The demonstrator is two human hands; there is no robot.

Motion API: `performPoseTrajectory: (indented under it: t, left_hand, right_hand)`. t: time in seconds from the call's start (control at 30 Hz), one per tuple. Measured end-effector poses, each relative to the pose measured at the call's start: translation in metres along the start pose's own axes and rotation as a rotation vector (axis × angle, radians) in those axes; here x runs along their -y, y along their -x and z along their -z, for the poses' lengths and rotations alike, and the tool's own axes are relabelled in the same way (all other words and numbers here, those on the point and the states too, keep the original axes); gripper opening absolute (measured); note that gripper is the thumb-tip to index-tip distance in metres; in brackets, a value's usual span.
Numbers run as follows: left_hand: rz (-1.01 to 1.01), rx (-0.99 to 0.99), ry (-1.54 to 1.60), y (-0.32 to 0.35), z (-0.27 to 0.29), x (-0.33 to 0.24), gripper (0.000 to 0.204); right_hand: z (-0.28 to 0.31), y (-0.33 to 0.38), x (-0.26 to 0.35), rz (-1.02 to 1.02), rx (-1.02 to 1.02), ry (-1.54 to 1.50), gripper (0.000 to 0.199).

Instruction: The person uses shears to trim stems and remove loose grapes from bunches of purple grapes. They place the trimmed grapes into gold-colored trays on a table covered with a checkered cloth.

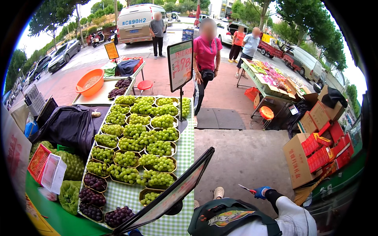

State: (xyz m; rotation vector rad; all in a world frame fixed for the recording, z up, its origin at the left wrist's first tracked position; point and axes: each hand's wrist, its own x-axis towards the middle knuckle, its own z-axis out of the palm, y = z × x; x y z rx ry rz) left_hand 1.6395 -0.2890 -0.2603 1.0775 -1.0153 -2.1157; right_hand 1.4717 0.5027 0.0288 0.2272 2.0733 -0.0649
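My right hand [261,192], in a blue glove with a dark cuff, is closed around red-handled scissors [248,189]. Their metal blades point left over the concrete. Only a scrap of my left hand [134,232] in blue shows at the bottom edge, below a black-framed sign [173,192]; its fingers are hidden. Beside me, a table with a green-checked cloth [185,153] bears several baskets of green grapes [136,129]. At its near left end are baskets of dark grapes [94,182] and another dark bunch [118,216]. The tilted sign covers the table's near right corner.
A second sign [180,65] stands at the table's far end; a person in pink [206,55] is beside it. An orange basin [89,82] is at the far left. Cartons [297,161] with red boxes line the right side, near a stall of packaged goods [271,76] and a stool [266,113].
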Motion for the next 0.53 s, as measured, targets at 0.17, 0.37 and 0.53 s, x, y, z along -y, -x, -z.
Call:
performPoseTrajectory:
  t: [0.17, 0.37, 0.53]
  left_hand:
    - [-0.008, -0.096, 0.161, 0.045, -0.015, 0.019, 0.032]
    - [0.300, -0.071, 0.613, 0.071, -0.042, -0.003, 0.017]
    - [0.156, 0.216, 0.412, 0.072, -0.024, 0.011, 0.023]
  right_hand:
    - [0.005, 0.011, 0.013, -0.043, 0.045, -0.023, 0.031]
    - [0.021, 0.010, 0.021, -0.006, 0.007, 0.020, 0.030]
    - [0.020, 0.003, 0.017, 0.054, -0.023, 0.057, 0.029]
